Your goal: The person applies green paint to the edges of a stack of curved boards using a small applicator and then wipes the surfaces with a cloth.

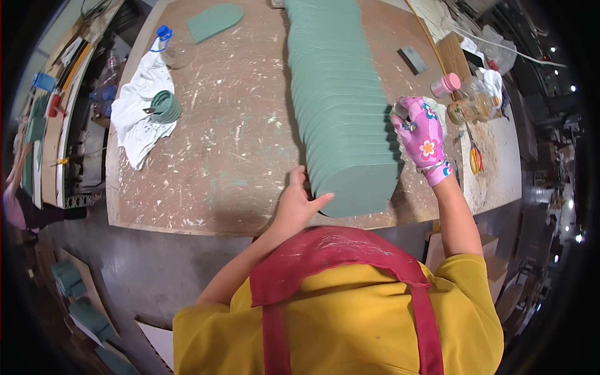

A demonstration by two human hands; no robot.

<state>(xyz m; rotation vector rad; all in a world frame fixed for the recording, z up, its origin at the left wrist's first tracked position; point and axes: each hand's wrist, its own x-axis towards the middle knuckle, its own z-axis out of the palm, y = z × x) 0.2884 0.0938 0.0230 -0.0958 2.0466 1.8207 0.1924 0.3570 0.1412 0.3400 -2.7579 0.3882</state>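
Note:
A long row of overlapping green panels [340,94] with rounded ends runs away from me across the table. My left hand [295,201], bare, is at the left edge of the nearest panel [362,187]. Its thumb lies on the panel's top and its fingers curl against the side. Beside the row's right edge is my right hand [422,134], in a pink flowered glove. Those fingers are curled round something pale, mostly hidden, that I cannot make out.
A paint-stained table [231,144] carries a loose green panel [214,23] and a grey block [412,60]. At left, a green paint cup [165,107] sits on a white cloth [140,128]. Bottles, a pink-lidded jar [445,85] and scissors [476,159] lie right. Another person [28,206] stands far left.

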